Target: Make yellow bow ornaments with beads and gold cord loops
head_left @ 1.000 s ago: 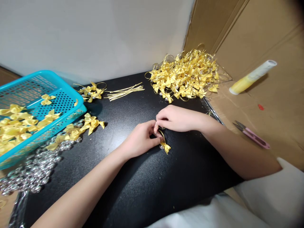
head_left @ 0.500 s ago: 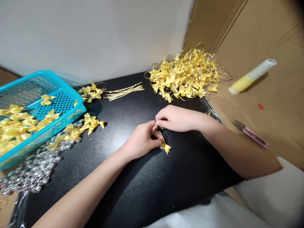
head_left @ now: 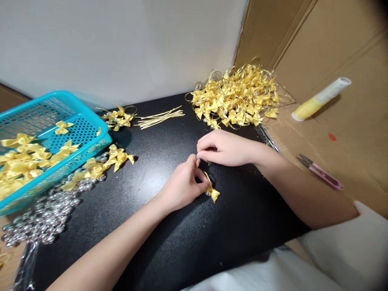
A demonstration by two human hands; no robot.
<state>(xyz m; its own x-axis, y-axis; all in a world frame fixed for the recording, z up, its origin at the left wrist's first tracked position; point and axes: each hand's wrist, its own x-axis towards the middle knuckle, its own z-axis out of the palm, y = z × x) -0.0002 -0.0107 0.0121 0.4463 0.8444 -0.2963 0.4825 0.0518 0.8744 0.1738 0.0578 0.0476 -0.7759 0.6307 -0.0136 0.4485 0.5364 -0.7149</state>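
My left hand [head_left: 186, 184] is closed on a thin gold twist tie [head_left: 207, 176], which curves out past the thumb. On this tie, beside my thumb tip, hang a small yellow ribbon bow [head_left: 215, 195] and a silver bell partly covered by the thumb. My right hand [head_left: 222, 148] meets the left one at the fingertips, thumb and index finger pinched together. A bit of gold tie shows just under it; the pinched end itself is hidden by the fingers.
A turquoise basket [head_left: 104, 135] of yellow bows stands left, with loose silver bells [head_left: 45, 218] before it. Gold ties [head_left: 160, 117] lie at the back, near a heap of finished bow-and-bell ties [head_left: 236, 97]. Pink thread snips [head_left: 321, 173] and a roll [head_left: 321, 99] lie right.
My right hand has shifted slightly up and away from the left. My left thumb and the bow have moved a little down and to the right.
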